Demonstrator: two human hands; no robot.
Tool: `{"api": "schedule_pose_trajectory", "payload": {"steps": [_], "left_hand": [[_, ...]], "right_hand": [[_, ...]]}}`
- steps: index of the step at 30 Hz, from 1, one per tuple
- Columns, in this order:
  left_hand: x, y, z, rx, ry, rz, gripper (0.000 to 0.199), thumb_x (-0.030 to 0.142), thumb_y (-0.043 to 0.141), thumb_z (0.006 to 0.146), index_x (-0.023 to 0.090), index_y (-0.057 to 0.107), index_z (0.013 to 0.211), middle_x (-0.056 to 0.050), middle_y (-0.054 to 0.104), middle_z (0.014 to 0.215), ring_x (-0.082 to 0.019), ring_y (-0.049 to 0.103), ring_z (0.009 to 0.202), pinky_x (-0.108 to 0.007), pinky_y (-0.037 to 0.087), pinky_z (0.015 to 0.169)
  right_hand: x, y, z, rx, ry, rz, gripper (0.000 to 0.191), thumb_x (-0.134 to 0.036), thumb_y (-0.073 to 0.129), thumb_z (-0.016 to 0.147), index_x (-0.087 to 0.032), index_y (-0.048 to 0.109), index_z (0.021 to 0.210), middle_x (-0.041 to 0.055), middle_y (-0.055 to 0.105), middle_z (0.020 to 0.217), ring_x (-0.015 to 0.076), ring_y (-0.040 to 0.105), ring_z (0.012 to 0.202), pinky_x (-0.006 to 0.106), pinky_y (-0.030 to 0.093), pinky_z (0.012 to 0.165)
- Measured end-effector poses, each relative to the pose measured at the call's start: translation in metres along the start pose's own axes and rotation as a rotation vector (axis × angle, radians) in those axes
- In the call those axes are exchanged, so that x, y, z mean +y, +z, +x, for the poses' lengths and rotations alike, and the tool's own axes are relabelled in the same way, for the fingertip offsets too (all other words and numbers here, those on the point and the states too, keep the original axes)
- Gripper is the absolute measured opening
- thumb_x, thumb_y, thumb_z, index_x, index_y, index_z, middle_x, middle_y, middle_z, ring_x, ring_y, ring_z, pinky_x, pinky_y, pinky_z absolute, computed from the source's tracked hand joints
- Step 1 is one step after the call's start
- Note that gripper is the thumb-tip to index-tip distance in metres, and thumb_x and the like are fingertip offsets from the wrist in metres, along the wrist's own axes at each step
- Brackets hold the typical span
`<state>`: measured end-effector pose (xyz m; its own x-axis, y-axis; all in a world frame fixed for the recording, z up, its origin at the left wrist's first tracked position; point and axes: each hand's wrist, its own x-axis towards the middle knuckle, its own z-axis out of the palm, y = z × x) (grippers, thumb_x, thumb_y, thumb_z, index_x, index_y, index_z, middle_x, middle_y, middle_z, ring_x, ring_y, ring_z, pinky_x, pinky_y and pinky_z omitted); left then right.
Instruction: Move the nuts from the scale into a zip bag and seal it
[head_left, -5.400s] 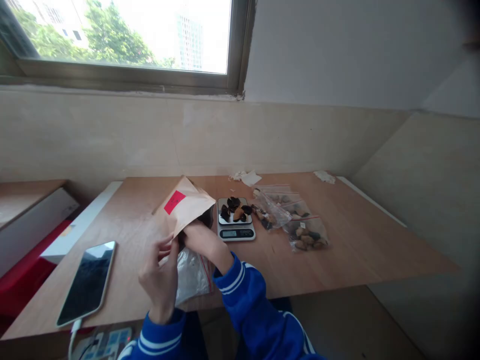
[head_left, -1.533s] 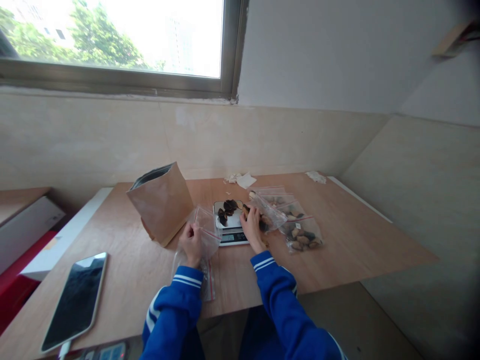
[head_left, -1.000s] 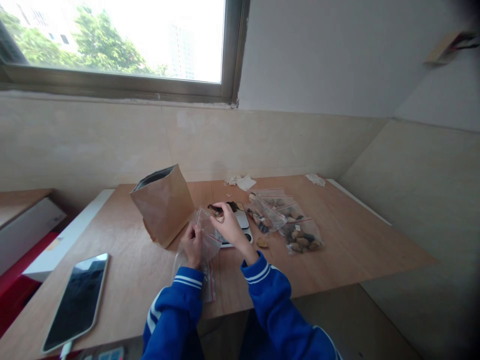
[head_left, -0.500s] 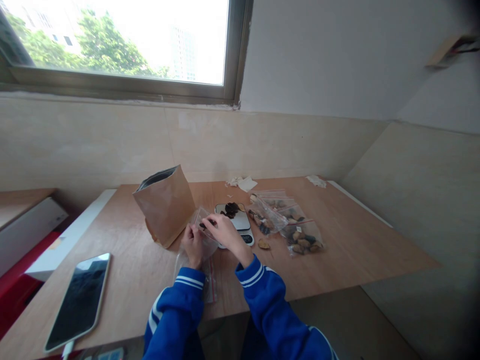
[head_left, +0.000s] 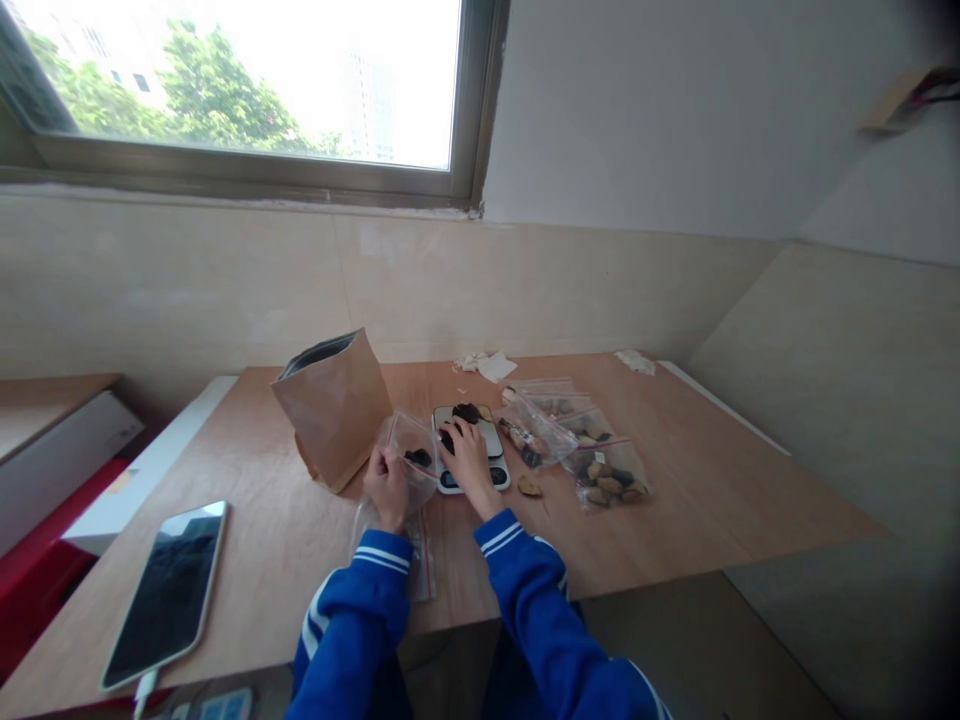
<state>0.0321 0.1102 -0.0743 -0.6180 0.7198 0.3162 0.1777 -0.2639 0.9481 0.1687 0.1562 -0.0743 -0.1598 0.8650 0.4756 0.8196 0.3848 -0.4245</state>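
My left hand (head_left: pixel 387 484) pinches the edge of a clear zip bag (head_left: pixel 405 432) that has a dark piece (head_left: pixel 418 457) inside. Over the white digital scale (head_left: pixel 489 432), my right hand (head_left: pixel 466 460) has its fingers closed on dark dried pieces (head_left: pixel 448 438). More dark pieces (head_left: pixel 468 411) and a tan one lie at the back of the scale's plate. A single brownish piece (head_left: pixel 529 487) rests on the table to the right of the scale. Another clear bag (head_left: pixel 421 560) lies flat below my left hand.
A brown paper bag (head_left: pixel 335 410) stands open behind my left hand. Filled zip bags (head_left: pixel 607 478) lie right of the scale. A phone (head_left: pixel 169 590) with a cable is at the left. Crumpled white paper (head_left: pixel 496 367) sits at the table's back.
My right hand has moved right, from the mouth of the clear bag to the pieces on the scale. The dark piece now shows in the bag. My left hand has hardly moved.
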Motion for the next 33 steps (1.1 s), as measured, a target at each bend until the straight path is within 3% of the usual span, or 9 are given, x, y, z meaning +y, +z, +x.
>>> {"api": "schedule_pose_trajectory", "payload": {"steps": [5, 13, 17, 20, 26, 33], "left_hand": [[0.000, 0.000, 0.000, -0.006, 0.007, 0.004, 0.032, 0.035, 0.043, 0.090, 0.023, 0.040, 0.061, 0.003, 0.042, 0.053, -0.014, 0.041, 0.050, -0.027, 0.033, 0.053], [-0.005, 0.001, 0.000, -0.007, -0.017, -0.022, 0.032, 0.036, 0.044, 0.089, 0.023, 0.040, 0.061, 0.003, 0.042, 0.053, -0.013, 0.040, 0.049, -0.027, 0.033, 0.052], [-0.007, 0.002, 0.000, -0.016, -0.026, -0.012, 0.033, 0.038, 0.043, 0.090, 0.023, 0.040, 0.061, 0.003, 0.042, 0.053, -0.014, 0.040, 0.049, -0.027, 0.032, 0.051], [-0.006, 0.002, 0.000, -0.016, -0.008, 0.014, 0.033, 0.037, 0.043, 0.090, 0.023, 0.040, 0.060, 0.003, 0.043, 0.053, -0.014, 0.041, 0.050, -0.027, 0.033, 0.052], [0.000, 0.002, 0.000, 0.002, 0.010, 0.027, 0.032, 0.035, 0.045, 0.088, 0.023, 0.040, 0.059, 0.003, 0.043, 0.053, -0.014, 0.042, 0.050, -0.027, 0.034, 0.052], [-0.002, 0.001, 0.000, 0.037, 0.037, 0.003, 0.034, 0.041, 0.046, 0.088, 0.022, 0.041, 0.060, 0.004, 0.043, 0.052, -0.013, 0.041, 0.049, -0.026, 0.033, 0.050]], "right_hand": [[0.008, -0.003, 0.003, -0.001, -0.046, 0.066, 0.027, -0.019, 0.040, 0.094, -0.021, 0.066, 0.099, 0.0107, 0.061, 0.104, 0.0264, 0.054, 0.096, 0.044, 0.043, 0.092], [0.019, -0.013, 0.003, 0.053, -0.019, 0.184, 0.020, -0.021, 0.045, 0.092, -0.020, 0.064, 0.095, 0.0093, 0.063, 0.099, 0.0254, 0.055, 0.101, 0.043, 0.043, 0.094], [0.009, -0.025, 0.008, 0.160, 0.068, 0.389, 0.018, -0.025, 0.048, 0.090, -0.018, 0.065, 0.092, 0.0101, 0.067, 0.098, 0.0242, 0.059, 0.098, 0.041, 0.045, 0.092], [-0.009, -0.037, 0.017, 0.211, 0.201, 0.692, 0.021, -0.033, 0.055, 0.085, -0.017, 0.066, 0.092, 0.0105, 0.070, 0.097, 0.0221, 0.063, 0.093, 0.037, 0.049, 0.086], [-0.053, -0.055, 0.031, -0.013, 0.363, 1.246, 0.034, -0.041, 0.072, 0.071, -0.016, 0.070, 0.093, 0.0075, 0.071, 0.096, 0.0176, 0.064, 0.087, 0.028, 0.050, 0.074], [-0.072, -0.041, 0.033, -0.215, 0.509, 1.189, 0.036, -0.042, 0.077, 0.064, -0.015, 0.070, 0.085, 0.0043, 0.068, 0.080, 0.0148, 0.060, 0.072, 0.024, 0.045, 0.057]]}}
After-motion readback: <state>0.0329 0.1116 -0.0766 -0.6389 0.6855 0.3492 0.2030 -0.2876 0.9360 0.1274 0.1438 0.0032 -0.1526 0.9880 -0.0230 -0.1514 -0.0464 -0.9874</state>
